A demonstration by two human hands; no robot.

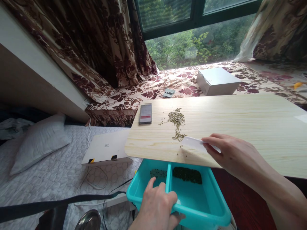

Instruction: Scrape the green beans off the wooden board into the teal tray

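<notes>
My right hand [224, 145] pinches a thin flat white strip [193, 143], its far end against the tabletop at the near edge of a pile of small greenish-brown beans [177, 118]. A few loose beans lie closer to the table edge. Below that edge is a turquoise two-compartment bin [216, 195]. My left hand [159, 203] grips its near rim by the divider, thumb and fingers closed around it. Dark green beans [187, 175] fill the far part of the right compartment. A thinner scatter of beans [158, 173] lies in the left one.
A small dark-edged packet or device [145, 113], partly blurred, lies on the pale wooden table [240, 118]. Behind stand a silver-white box [218, 81] and a folded grey cloth [168, 92] on the sill. Left are a white box [106, 147], cables, a metal lid [88, 220] and a pillow [42, 142].
</notes>
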